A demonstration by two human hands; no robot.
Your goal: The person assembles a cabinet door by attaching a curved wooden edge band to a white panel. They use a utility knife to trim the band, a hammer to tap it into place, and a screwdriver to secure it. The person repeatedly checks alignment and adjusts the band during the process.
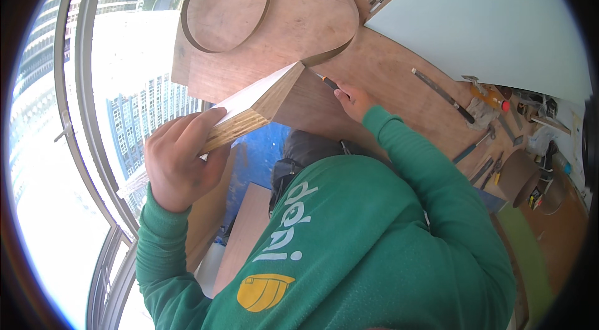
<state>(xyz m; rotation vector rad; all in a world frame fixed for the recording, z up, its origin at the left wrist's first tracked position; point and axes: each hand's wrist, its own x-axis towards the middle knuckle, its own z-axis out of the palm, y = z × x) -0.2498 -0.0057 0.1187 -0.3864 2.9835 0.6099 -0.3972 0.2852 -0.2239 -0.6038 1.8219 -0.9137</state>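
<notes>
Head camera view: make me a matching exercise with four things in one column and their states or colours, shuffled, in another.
1. Left hand
2. Right hand
3. Brown strip
4. Sweatshirt

A. Holding a black-and-orange tool
B. Green
C. Gripping a board
D. Curled in loops

Pairs: 1-C, 2-A, 3-D, 4-B

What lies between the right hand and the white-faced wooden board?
In the head view, a slim orange-and-black tool juts from the right hand toward the board.
</notes>
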